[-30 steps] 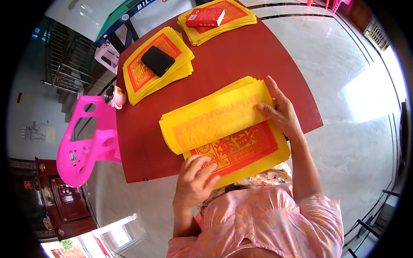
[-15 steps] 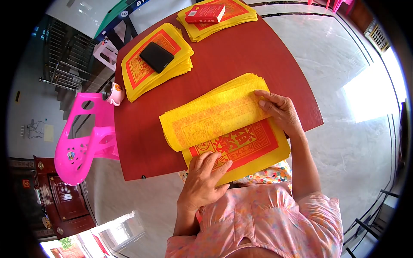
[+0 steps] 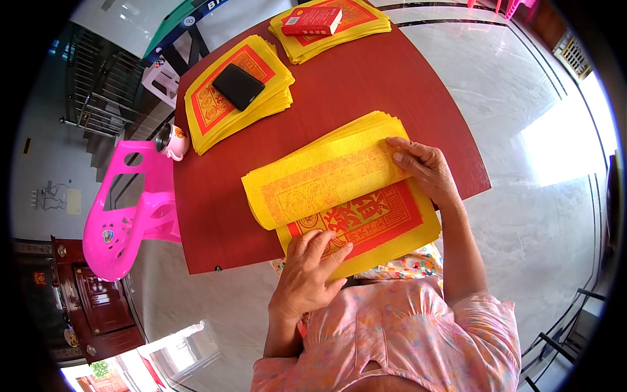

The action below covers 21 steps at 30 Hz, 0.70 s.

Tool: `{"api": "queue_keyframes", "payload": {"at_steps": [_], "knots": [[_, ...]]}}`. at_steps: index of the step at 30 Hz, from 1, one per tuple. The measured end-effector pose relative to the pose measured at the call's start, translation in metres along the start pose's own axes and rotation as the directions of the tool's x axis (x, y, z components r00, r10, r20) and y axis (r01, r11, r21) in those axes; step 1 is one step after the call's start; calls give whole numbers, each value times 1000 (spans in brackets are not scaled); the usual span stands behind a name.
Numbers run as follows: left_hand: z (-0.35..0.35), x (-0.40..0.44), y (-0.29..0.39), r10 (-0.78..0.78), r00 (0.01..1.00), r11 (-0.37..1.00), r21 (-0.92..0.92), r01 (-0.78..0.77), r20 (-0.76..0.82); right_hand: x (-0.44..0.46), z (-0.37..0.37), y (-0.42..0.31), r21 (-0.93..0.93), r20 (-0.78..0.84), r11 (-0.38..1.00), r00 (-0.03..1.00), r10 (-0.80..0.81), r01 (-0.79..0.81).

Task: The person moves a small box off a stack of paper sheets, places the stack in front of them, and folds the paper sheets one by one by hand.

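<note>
A stack of yellow joss paper (image 3: 392,251) printed in red with characters lies before me at the table's near edge. Its upper sheets (image 3: 326,176) are folded back away from me, showing their plain yellow underside with faint print. My right hand (image 3: 428,171) pinches the right end of these folded sheets between thumb and fingers. Resting on the printed face at the near left side is my left hand (image 3: 310,271), its fingers spread and slightly bent. The sheets' far edges fan out unevenly.
On the red table (image 3: 366,81) stand two more joss paper stacks, one under a black phone-like object (image 3: 238,86), one under a thick red book (image 3: 311,21). A pink mug (image 3: 175,142) sits at the left edge, beside a pink plastic chair (image 3: 130,212).
</note>
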<state>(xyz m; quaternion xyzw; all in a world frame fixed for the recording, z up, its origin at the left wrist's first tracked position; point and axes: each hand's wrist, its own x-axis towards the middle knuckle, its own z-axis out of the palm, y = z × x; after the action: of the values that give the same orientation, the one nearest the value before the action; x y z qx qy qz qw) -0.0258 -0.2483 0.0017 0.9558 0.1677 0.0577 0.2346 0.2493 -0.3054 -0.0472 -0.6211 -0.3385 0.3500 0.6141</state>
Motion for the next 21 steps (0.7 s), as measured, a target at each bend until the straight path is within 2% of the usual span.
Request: {"api": "queue_keyframes", "payload": {"at_steps": [13,21], "knots": [[-2,-1,-2,14,1000,1000,-26,-15,-10,0,-1,-1,-1,9,1000,1000,2,-2],[-5,-1,-4,40,996,997,-56,-45,-81,0,0,-2,7,15,1000,1000,14,-14]]}}
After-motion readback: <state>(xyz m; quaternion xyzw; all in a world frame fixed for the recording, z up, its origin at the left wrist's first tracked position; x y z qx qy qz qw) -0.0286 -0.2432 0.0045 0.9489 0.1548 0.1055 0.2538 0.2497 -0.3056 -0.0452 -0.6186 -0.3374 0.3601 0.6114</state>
